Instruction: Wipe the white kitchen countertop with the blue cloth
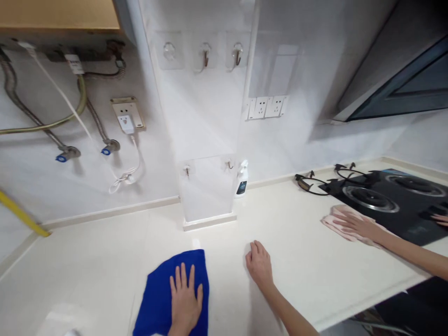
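My left hand (185, 301) lies flat with its fingers spread, pressing on a blue cloth (156, 291) spread over the white countertop (224, 280). To the right of the cloth, my right hand (259, 265) rests on the bare counter, its fingers curled in; nothing shows in it. A white spray bottle (241, 179) with a dark label stands against the wall, beside the boxed-in pillar.
At the right, a co-worker's hand (353, 224) presses a pink cloth (332, 218) beside a black gas stove (413, 212). Two pot supports (313, 185) lie near the wall. A pillar (210, 196) juts onto the counter. A yellow pipe (23, 214) stands at far left.
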Demonstrator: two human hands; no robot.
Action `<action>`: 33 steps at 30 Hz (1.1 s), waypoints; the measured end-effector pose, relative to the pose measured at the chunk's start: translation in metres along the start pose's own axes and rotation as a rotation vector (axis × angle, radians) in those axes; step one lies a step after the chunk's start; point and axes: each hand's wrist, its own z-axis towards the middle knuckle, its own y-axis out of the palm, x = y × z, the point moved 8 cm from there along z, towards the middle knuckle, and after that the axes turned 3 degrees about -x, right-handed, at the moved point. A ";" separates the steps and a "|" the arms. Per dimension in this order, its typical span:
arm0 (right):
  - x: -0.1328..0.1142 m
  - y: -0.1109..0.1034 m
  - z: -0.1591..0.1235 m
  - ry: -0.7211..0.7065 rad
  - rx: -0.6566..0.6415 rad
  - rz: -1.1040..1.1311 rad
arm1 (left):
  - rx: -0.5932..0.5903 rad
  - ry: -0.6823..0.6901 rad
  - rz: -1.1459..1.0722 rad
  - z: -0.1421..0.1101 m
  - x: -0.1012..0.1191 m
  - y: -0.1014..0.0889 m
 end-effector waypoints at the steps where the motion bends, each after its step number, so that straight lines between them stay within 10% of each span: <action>1: 0.000 0.000 0.000 -0.001 0.001 0.003 | -0.007 0.043 -0.031 0.001 0.016 0.001; 11: -0.001 0.002 -0.001 -0.011 -0.001 -0.005 | -0.150 0.345 -0.218 0.079 0.118 0.018; 23: 0.002 0.006 0.009 0.041 0.020 -0.076 | -0.238 0.443 -0.234 0.178 0.166 0.042; 28: 0.001 0.001 0.013 0.064 0.011 -0.070 | -0.256 0.422 -0.224 0.168 0.162 0.038; 33: 0.001 -0.004 0.013 0.057 0.025 -0.053 | -0.178 0.421 -0.241 0.103 0.146 0.030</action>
